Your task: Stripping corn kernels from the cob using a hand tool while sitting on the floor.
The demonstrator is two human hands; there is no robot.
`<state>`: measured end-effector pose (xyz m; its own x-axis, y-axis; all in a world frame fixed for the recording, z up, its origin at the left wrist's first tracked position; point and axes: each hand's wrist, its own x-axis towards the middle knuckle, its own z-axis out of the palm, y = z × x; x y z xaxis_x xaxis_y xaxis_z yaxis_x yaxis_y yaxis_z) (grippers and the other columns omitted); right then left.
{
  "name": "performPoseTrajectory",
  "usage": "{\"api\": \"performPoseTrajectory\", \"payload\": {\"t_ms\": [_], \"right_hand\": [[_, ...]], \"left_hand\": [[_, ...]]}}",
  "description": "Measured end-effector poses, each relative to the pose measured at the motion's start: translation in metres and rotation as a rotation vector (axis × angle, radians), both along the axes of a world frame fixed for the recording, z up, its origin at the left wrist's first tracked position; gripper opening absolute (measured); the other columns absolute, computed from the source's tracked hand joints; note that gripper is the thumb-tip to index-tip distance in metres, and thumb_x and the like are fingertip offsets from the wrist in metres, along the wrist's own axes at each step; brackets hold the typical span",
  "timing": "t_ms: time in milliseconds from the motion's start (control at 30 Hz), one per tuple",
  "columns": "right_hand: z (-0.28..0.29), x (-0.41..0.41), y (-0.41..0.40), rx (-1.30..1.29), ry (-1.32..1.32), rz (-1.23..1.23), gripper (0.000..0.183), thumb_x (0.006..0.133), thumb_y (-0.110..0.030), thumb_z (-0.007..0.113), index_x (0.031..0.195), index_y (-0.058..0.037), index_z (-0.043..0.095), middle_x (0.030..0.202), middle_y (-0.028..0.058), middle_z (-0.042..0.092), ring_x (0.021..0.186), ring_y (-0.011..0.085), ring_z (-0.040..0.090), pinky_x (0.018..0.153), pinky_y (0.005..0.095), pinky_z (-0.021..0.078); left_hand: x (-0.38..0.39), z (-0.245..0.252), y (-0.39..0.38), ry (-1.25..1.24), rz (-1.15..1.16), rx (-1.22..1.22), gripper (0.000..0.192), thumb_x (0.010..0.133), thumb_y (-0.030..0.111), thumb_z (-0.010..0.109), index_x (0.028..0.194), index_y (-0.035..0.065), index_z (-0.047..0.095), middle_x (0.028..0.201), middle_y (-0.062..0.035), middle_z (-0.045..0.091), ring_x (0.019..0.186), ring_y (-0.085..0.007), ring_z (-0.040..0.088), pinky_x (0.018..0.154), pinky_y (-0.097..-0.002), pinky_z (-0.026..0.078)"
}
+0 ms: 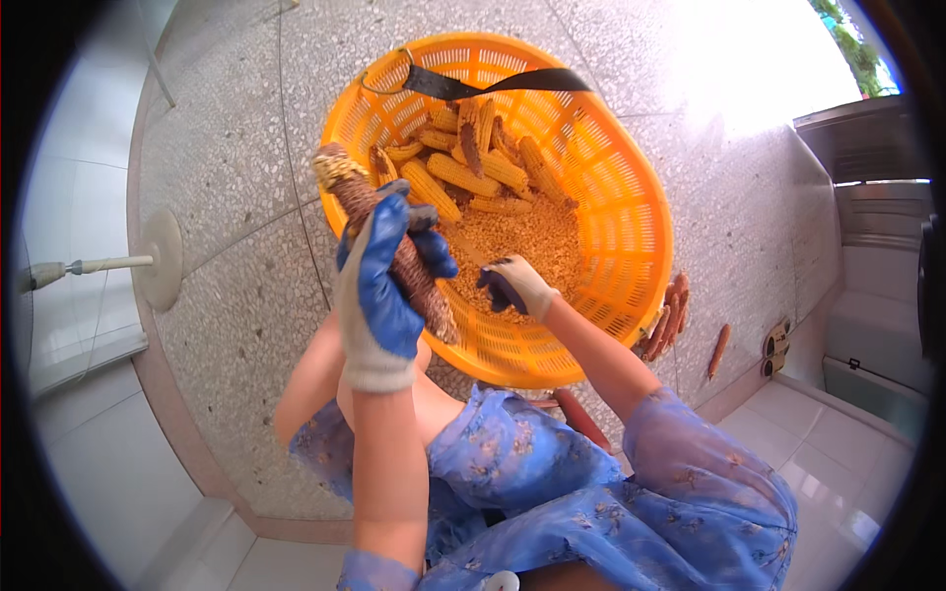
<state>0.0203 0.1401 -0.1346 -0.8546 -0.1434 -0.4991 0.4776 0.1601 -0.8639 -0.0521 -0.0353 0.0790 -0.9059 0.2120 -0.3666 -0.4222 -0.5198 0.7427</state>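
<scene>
My left hand (384, 288), in a white knit glove with a blue coated palm, grips a corncob (417, 277) over the near left rim of an orange plastic basket (643, 214). Most of that cob is bare and reddish brown, with yellow kernels left around its far end. Lower, inside the basket, my right hand (521, 284) is curled in a similar glove with a dark palm. A thin, blurred tool (467, 247) juts from its fingers toward the upper left. Loose corn kernels (543, 233) lie below it, and several unshelled ears of corn (462, 173) are heaped beyond.
A black strap (502, 83) spans the basket's far side. Several bare cobs (669, 318) lie on the speckled floor (229, 332) to the right, with a single cob (718, 351) farther out. At left stands a round fan base (161, 258); sandals (775, 347) sit at right.
</scene>
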Motion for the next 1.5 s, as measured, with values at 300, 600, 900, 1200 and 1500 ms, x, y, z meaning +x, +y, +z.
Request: {"api": "performPoseTrajectory", "payload": {"t_ms": [300, 600, 900, 1200, 1500], "right_hand": [[0.18, 0.137, -0.001, 0.157, 0.224, -0.258, 0.016, 0.091, -0.014, 0.056, 0.09, -0.0005, 0.064, 0.063, 0.0074, 0.061, 0.058, 0.0154, 0.064, 0.055, 0.0309, 0.0511], [0.22, 0.163, 0.011, -0.245, 0.313, -0.201, 0.034, 0.097, -0.019, 0.054, 0.129, -0.0096, 0.053, 0.076, 0.0074, 0.065, 0.054, 0.0118, 0.056, 0.05, 0.0236, 0.0455], [0.208, 0.172, -0.002, 0.298, 0.268, -0.359, 0.044, 0.092, -0.018, 0.054, 0.136, -0.0162, 0.053, 0.072, 0.012, 0.063, 0.055, 0.0157, 0.056, 0.055, 0.03, 0.0453], [0.194, 0.153, -0.016, 0.541, 0.307, -0.304, 0.042, 0.091, -0.017, 0.054, 0.133, -0.0123, 0.056, 0.083, 0.0159, 0.065, 0.068, 0.0195, 0.062, 0.068, 0.0321, 0.0496], [0.196, 0.151, -0.029, 0.601, 0.313, -0.308, 0.04, 0.091, -0.019, 0.051, 0.129, -0.0096, 0.058, 0.098, 0.0243, 0.066, 0.09, 0.0358, 0.066, 0.08, 0.0392, 0.0495]], "left_hand": [[0.043, -0.021, 0.037, -0.033, -0.184, -0.065, 0.026, 0.085, 0.015, 0.073, 0.103, 0.0039, 0.059, 0.075, -0.0065, 0.063, 0.054, -0.0162, 0.061, 0.049, -0.0293, 0.055], [0.122, -0.017, 0.051, 0.049, -0.301, 0.109, 0.038, 0.088, 0.032, 0.071, 0.109, 0.0039, 0.057, 0.075, -0.0078, 0.062, 0.058, -0.0149, 0.058, 0.053, -0.0284, 0.052], [0.124, -0.076, 0.056, -0.121, -0.277, 0.083, 0.054, 0.09, 0.059, 0.054, 0.112, 0.009, 0.048, 0.077, -0.0137, 0.061, 0.056, -0.0257, 0.061, 0.053, -0.0417, 0.056], [0.12, -0.099, 0.065, -0.108, -0.175, 0.019, 0.041, 0.094, 0.054, 0.051, 0.093, 0.0127, 0.054, 0.067, -0.0051, 0.056, 0.052, -0.0193, 0.055, 0.046, -0.0348, 0.048], [0.124, -0.081, 0.062, -0.094, -0.123, -0.147, 0.048, 0.095, 0.055, 0.047, 0.078, 0.0114, 0.055, 0.065, -0.0009, 0.05, 0.054, -0.0146, 0.047, 0.049, -0.0337, 0.039]]}}
